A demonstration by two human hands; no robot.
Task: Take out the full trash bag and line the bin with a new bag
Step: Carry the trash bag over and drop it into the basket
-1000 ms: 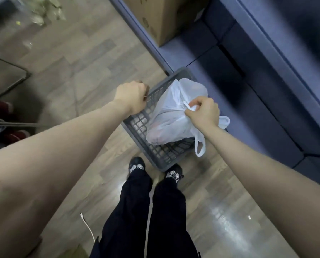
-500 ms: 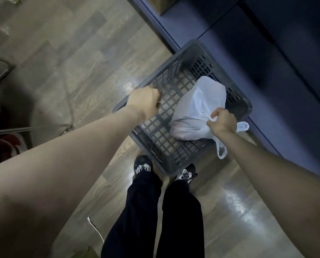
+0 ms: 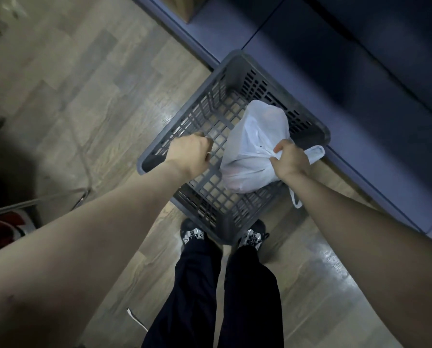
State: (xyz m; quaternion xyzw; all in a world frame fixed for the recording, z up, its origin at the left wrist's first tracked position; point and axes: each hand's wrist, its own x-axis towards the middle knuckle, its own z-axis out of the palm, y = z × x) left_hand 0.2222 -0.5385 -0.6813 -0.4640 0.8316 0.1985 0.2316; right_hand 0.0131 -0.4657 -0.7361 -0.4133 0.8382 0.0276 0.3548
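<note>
A grey slatted plastic bin (image 3: 308, 121) stands on the wooden floor in front of my feet. Inside it, on the right side, sits a full white trash bag (image 3: 255, 149) with its top gathered. My right hand (image 3: 291, 159) grips the gathered neck of the bag, and a loose handle loop hangs below my wrist. My left hand (image 3: 191, 153) is curled over the bin's left rim and holds it. Through the left half of the bin's grid bottom the floor shows.
A dark blue sofa or bench (image 3: 360, 71) runs along the right, close behind the bin. A cardboard box corner (image 3: 187, 6) sits at the top. Metal chair legs (image 3: 34, 202) and a red-and-white item (image 3: 11, 224) lie at the left. A white cord (image 3: 134, 320) lies near my feet.
The view has dropped closer over the bin, showing its whole rim. My right hand keeps its grip on the bag's neck; my left hand stays on the left rim.
</note>
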